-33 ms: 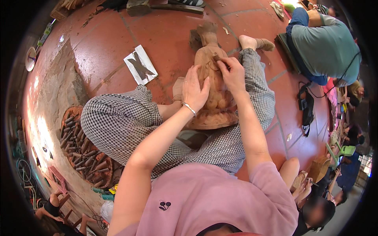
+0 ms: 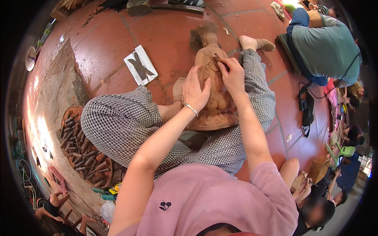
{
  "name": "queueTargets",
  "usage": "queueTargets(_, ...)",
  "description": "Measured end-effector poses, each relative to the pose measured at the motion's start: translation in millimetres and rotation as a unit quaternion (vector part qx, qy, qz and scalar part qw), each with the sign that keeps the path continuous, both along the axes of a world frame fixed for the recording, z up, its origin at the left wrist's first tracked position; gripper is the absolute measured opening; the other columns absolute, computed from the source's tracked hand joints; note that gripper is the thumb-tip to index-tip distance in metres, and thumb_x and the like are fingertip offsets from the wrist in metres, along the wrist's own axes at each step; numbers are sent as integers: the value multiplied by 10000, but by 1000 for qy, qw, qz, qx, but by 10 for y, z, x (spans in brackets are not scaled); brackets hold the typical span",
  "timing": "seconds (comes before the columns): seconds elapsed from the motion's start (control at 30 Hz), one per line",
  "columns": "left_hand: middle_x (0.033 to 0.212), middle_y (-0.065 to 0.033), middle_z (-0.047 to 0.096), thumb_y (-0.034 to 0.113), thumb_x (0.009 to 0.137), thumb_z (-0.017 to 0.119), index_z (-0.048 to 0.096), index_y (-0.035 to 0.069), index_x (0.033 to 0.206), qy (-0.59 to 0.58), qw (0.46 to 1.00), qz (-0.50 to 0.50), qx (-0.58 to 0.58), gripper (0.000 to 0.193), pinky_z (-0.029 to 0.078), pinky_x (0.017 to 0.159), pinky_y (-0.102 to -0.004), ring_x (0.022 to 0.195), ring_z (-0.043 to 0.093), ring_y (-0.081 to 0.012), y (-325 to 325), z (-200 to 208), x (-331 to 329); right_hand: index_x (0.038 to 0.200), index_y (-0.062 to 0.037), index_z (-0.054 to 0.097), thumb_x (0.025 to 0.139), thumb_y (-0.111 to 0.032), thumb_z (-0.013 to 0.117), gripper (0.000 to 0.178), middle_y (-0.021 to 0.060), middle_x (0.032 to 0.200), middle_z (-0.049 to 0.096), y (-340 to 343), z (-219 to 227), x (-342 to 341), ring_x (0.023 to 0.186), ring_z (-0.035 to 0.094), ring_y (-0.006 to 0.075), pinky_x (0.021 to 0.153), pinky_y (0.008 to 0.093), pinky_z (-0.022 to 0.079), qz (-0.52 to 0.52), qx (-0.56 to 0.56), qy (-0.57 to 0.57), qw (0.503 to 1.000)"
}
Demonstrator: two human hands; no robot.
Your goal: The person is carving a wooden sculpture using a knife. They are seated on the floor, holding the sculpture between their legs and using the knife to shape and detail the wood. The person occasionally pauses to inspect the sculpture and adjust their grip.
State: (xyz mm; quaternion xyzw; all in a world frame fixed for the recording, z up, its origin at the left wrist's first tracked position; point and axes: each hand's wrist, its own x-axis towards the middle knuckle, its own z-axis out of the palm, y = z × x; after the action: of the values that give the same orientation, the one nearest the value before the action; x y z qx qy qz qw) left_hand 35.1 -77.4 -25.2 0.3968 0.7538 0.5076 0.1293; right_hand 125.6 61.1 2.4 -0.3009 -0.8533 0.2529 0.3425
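A carved wooden statue lies between my legs, its head end away from me and its broad carved base close to my lap. My left hand rests along the statue's left side, fingers stretched and thumb apart, holding nothing. On the right side of the statue's upper front, my right hand pinches a small brown piece between thumb and fingers. It looks like folded sandpaper, but its kind is not certain. Part of the statue's middle is hidden behind my hands.
Two dark flat blades lie crossed on a white sheet to the left. A round tray of many wood-handled tools sits left of my knee. A person in a green shirt sits at right, near a black bag.
Both hands have shifted very slightly on the statue. The brown piece stays pinched in my right hand.
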Motion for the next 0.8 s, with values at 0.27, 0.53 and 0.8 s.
queueTargets(0.27,1303,-235,552,152,879,585,485,31,1302,-65,998,6,16,452,441,1004,-460,1215,526,-415,-62,67,-6,981,-8,654,838,-33,678,147,140,864,627,44,36,-209,760,625,319,671,373,498,35,-28,31,999)
queueTargets(0.53,1304,-241,549,114,862,585,480,38,1319,-55,998,3,37,475,447,1005,-456,1199,537,-417,-59,21,-11,938,-11,645,819,-25,682,125,131,847,618,57,-47,-140,754,638,297,660,377,507,6,-50,16,999)
queueTargets(0.8,1308,-260,544,118,866,569,488,48,1327,-35,999,11,21,473,440,1017,-456,1206,532,-426,-86,120,-63,929,5,684,819,-18,686,113,136,837,611,-5,15,-171,784,637,318,700,371,509,54,43,-8,998)
